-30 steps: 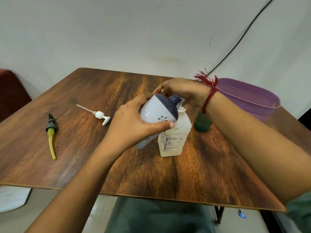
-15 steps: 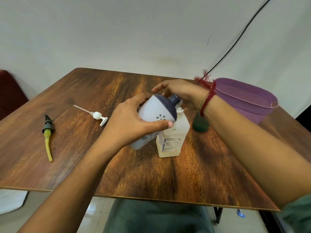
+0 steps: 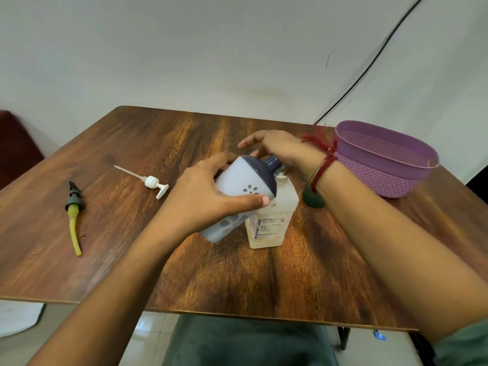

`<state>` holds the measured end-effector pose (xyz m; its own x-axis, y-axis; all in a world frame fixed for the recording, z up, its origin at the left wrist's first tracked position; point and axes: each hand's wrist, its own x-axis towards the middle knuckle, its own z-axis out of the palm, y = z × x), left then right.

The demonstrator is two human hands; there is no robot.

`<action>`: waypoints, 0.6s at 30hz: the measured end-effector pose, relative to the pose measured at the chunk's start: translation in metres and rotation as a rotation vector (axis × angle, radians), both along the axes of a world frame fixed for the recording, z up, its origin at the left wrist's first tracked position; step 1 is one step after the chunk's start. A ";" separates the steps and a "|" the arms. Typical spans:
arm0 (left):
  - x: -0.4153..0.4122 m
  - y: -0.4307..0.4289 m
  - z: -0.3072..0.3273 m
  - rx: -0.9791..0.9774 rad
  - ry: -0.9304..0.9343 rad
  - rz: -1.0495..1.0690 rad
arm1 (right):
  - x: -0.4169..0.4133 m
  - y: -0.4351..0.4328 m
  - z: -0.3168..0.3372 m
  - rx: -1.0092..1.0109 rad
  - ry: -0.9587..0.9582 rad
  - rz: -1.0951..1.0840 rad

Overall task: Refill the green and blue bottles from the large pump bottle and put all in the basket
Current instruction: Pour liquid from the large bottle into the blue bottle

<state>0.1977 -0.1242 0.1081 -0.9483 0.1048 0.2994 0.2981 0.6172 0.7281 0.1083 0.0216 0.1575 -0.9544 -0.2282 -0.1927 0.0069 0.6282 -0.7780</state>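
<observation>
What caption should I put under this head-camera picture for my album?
Left hand holds the blue-topped white bottle tilted over the clear BIOCHEK bottle, right hand at its neck, beside a purple basket.

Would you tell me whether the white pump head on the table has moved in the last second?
No. The pump head keeps its spot on the table, at the same gap from the yellow-tubed sprayer.

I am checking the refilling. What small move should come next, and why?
Probably stand the white bottle with the dark blue top upright on the wooden table: the left hand holds it tilted beside the large clear plastic bottle, so it likely cannot be filled yet.
</observation>
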 end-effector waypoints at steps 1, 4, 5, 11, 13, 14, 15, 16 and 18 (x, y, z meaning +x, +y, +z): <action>0.000 0.000 -0.001 0.011 -0.006 -0.002 | -0.001 0.000 0.000 0.024 0.014 0.010; -0.002 0.000 0.004 0.031 -0.010 -0.001 | -0.002 0.000 0.012 0.148 0.043 0.104; -0.003 0.000 0.006 0.031 -0.002 0.003 | -0.003 0.000 0.015 0.167 0.039 0.123; -0.001 -0.001 0.002 0.002 -0.018 -0.019 | -0.004 -0.002 0.000 -0.007 0.000 -0.029; -0.001 -0.001 0.000 0.010 -0.026 -0.017 | -0.003 -0.002 -0.002 0.013 0.004 -0.027; -0.001 -0.001 0.001 0.009 -0.026 -0.015 | -0.002 -0.002 0.000 0.057 0.024 0.000; -0.001 -0.001 0.003 0.006 -0.022 -0.012 | -0.003 -0.002 0.004 0.102 0.043 0.036; -0.001 -0.001 0.006 0.003 -0.013 -0.008 | -0.002 -0.003 0.009 0.139 0.057 0.071; -0.001 -0.002 0.011 -0.005 0.011 0.007 | -0.003 -0.004 0.017 0.167 0.064 0.103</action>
